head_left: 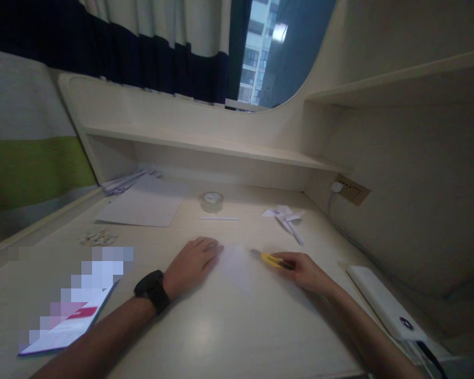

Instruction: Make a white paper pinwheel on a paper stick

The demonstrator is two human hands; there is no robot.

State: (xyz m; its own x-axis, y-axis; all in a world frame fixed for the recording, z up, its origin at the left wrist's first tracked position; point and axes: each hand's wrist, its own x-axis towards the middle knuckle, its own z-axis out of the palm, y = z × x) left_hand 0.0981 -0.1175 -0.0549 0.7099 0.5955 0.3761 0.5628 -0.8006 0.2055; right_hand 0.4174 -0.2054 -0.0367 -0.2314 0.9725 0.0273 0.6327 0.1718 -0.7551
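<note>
A small white paper piece (236, 267), pointed toward me, lies flat on the desk in front of me. My left hand (193, 266), with a black watch (152, 290) on its wrist, rests palm down with its fingertips at the paper's upper left edge. Its fingers are loosely bent and partly hidden. To the paper's right, my right hand (302, 268) is closed around a yellow utility knife (272, 259). The grey blade (255, 253) is out and points left, toward the paper.
Behind lie a tape roll (211, 202), a thin white paper stick (218, 218) and a paper pinwheel (284, 217). White sheets (146, 202) and small pale pieces (98, 238) are at left, above a partly blurred flat screen (77, 313). A white power strip (387, 302) runs along the right.
</note>
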